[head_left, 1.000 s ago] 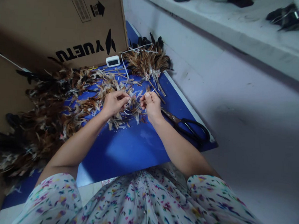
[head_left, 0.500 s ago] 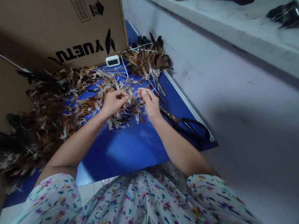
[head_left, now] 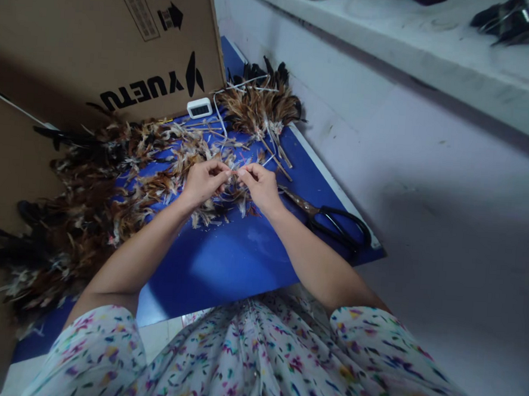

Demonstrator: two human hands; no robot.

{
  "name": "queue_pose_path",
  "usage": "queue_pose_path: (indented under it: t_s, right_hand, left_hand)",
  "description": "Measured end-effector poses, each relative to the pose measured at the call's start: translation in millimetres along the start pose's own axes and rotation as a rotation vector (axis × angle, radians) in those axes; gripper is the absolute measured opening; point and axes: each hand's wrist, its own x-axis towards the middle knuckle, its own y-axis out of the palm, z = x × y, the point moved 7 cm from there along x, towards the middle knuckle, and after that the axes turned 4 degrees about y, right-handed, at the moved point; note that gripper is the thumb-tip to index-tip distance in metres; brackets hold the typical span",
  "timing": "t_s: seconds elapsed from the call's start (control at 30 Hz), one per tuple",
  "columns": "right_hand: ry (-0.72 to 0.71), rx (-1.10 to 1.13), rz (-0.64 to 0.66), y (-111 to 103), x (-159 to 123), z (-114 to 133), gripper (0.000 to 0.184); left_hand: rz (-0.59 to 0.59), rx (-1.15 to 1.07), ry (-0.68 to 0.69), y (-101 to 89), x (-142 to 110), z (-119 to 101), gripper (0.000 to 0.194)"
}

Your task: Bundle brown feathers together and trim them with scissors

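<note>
My left hand (head_left: 201, 182) and my right hand (head_left: 260, 186) meet fingertip to fingertip over a blue board (head_left: 233, 262). Both hands are closed in a pinch on a small bunch of brown and white feathers (head_left: 233, 191), with thin pale quills or string between them. Loose brown feathers (head_left: 111, 206) lie in a long heap to the left of my hands. A tied bundle of brown feathers (head_left: 261, 105) lies at the far end of the board.
Black-handled scissors (head_left: 335, 221) lie on the board's right edge, just right of my right wrist. A small white digital timer (head_left: 199, 107) stands before a large cardboard box (head_left: 99, 38). A white wall (head_left: 426, 190) and ledge (head_left: 435, 47) run along the right.
My right hand has moved left and closed in on my left hand, so the fingertips now touch over the feathers. The left hand has stayed in place.
</note>
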Motion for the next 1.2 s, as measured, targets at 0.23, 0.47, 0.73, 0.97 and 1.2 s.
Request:
queue_pose_path:
  t_s: [0.23, 0.47, 0.73, 0.97, 1.2]
  right_hand:
    - [0.057, 0.095, -0.003, 0, 1, -3, 0.015]
    - [0.114, 0.161, -0.032, -3, 0, -2, 0.017]
    - [0.112, 0.110, 0.015, 1, 1, -6, 0.012]
    - [0.064, 0.101, 0.048, 5, -2, 1, 0.022]
    - [0.043, 0.085, 0.058, 5, -2, 0, 0.013]
  left_hand:
    - [0.009, 0.017, 0.002, 0.0, 0, -3, 0.014]
    - [-0.006, -0.002, 0.027, -3.0, 3, 2, 0.016]
    - [-0.116, -0.039, 0.032, -11.0, 7, 1, 0.013]
    - [-0.138, -0.092, 0.002, -11.0, 7, 3, 0.013]
    - [-0.086, -0.062, 0.036, -4.0, 5, 2, 0.013]
